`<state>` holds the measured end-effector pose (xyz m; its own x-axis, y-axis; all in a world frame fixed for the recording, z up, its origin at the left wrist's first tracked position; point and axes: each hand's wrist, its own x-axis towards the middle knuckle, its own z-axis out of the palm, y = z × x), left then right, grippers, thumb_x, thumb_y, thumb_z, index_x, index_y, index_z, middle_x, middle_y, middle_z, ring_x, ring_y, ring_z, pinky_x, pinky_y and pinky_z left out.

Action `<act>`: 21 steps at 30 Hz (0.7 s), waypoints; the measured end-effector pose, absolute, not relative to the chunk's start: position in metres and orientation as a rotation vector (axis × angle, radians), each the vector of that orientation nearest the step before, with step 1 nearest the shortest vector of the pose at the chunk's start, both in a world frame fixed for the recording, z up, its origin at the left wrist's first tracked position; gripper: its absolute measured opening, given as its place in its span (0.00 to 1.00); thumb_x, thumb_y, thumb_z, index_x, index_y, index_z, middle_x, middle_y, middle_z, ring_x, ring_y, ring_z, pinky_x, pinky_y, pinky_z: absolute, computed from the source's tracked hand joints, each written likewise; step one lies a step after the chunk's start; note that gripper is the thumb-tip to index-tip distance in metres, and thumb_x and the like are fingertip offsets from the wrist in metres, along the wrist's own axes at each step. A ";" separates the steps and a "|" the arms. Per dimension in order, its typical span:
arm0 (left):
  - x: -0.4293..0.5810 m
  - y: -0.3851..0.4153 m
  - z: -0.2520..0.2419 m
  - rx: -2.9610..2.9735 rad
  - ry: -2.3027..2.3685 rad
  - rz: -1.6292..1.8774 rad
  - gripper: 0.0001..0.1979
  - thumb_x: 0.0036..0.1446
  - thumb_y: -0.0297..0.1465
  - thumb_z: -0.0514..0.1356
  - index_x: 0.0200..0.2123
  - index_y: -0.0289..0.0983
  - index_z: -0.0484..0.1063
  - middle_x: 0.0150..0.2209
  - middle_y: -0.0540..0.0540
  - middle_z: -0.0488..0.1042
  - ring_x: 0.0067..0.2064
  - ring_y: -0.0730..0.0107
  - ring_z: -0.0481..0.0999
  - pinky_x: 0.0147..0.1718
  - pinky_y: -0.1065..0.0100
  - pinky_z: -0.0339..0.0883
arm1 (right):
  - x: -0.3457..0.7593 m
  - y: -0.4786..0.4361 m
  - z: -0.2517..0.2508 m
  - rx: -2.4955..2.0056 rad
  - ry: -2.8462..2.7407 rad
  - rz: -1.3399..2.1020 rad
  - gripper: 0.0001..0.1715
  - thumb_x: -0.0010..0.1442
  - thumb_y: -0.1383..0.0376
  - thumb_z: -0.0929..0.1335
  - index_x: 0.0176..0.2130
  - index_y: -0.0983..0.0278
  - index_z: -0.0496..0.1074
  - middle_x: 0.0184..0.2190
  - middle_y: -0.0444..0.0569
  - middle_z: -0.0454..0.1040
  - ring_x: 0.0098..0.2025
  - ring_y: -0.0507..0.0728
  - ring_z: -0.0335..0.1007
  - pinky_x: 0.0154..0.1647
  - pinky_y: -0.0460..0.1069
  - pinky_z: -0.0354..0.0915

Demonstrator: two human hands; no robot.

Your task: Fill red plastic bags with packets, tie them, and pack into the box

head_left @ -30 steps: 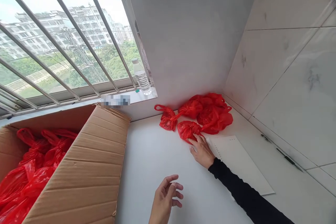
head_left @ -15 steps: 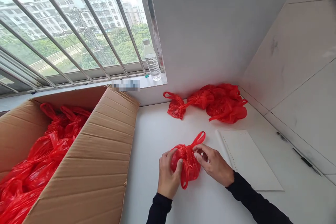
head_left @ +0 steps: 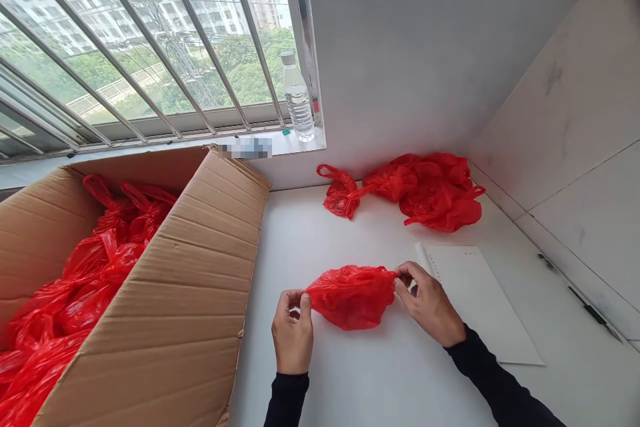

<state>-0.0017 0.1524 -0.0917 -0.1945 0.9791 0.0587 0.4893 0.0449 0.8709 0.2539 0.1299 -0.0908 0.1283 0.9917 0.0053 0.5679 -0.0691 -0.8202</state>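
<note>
A red plastic bag point(head_left: 353, 299) is stretched sideways between my two hands, just over the white tabletop point(head_left: 370, 373). My left hand point(head_left: 293, 327) pinches its left end between thumb and fingers. At its right end, my right hand point(head_left: 425, 300) pinches the gathered plastic. The bag bulges in the middle; what is inside, if anything, is hidden by the red film. Beyond it, against the wall, lie a small knotted red bag point(head_left: 341, 195) and a larger heap of red bags point(head_left: 435, 190).
To the left stands an open cardboard box point(head_left: 185, 287) holding many red bags point(head_left: 95, 280). A white notebook point(head_left: 483, 300) lies right of my right hand. Pens point(head_left: 593, 313) rest along the right wall. A water bottle point(head_left: 299, 103) stands on the sill by the barred window.
My hands have moved apart, left hand leftward and right hand slightly right. The red bag, bunched with its handle loops showing before, is now pulled out wide between them. The view has shifted slightly.
</note>
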 end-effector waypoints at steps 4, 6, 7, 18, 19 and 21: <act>0.010 0.151 -0.081 1.773 1.570 1.057 0.23 0.60 0.33 0.60 0.59 0.43 0.66 0.57 0.42 0.70 0.57 0.55 0.67 0.54 0.55 0.63 | 0.243 0.130 -0.083 -1.657 -1.556 0.807 0.10 0.64 0.58 0.65 0.45 0.57 0.66 0.46 0.48 0.71 0.47 0.59 0.67 0.46 0.55 0.66; 0.019 0.155 -0.075 1.957 1.455 0.988 0.24 0.56 0.29 0.61 0.57 0.44 0.71 0.55 0.42 0.71 0.58 0.51 0.65 0.57 0.51 0.58 | 0.234 0.132 -0.079 -1.629 -1.574 0.824 0.13 0.63 0.55 0.67 0.47 0.56 0.67 0.43 0.47 0.72 0.46 0.59 0.67 0.47 0.55 0.65; 0.022 0.157 -0.072 1.993 1.432 0.959 0.19 0.55 0.27 0.61 0.51 0.44 0.76 0.51 0.42 0.74 0.55 0.51 0.67 0.56 0.51 0.58 | 0.231 0.133 -0.078 -1.620 -1.579 0.832 0.12 0.64 0.55 0.67 0.46 0.56 0.69 0.41 0.46 0.73 0.43 0.59 0.67 0.47 0.55 0.65; -0.006 0.157 -0.059 1.549 1.622 1.116 0.15 0.66 0.41 0.54 0.44 0.39 0.75 0.39 0.45 0.76 0.41 0.61 0.74 0.41 0.65 0.66 | 0.252 0.121 -0.079 -1.702 -1.219 0.744 0.13 0.68 0.53 0.61 0.42 0.58 0.65 0.41 0.48 0.72 0.41 0.57 0.70 0.43 0.54 0.69; -0.004 0.155 -0.055 1.582 1.658 1.135 0.13 0.65 0.41 0.56 0.43 0.40 0.75 0.40 0.45 0.75 0.42 0.61 0.73 0.43 0.65 0.66 | 0.249 0.118 -0.075 -1.696 -1.198 0.675 0.12 0.67 0.53 0.62 0.45 0.58 0.65 0.44 0.49 0.72 0.43 0.58 0.69 0.45 0.55 0.68; 0.001 0.152 -0.046 1.688 1.744 1.156 0.10 0.62 0.40 0.59 0.41 0.41 0.75 0.39 0.45 0.72 0.42 0.61 0.71 0.41 0.66 0.65 | 0.239 0.112 -0.062 -1.618 -1.240 0.520 0.11 0.66 0.57 0.64 0.47 0.57 0.64 0.45 0.50 0.71 0.46 0.59 0.68 0.49 0.58 0.67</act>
<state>0.0013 0.1518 -0.0463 -0.1499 0.9619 0.2286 0.5853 -0.1000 0.8046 0.2390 0.1120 -0.0619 0.3839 0.8966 0.2206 0.4707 0.0155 -0.8822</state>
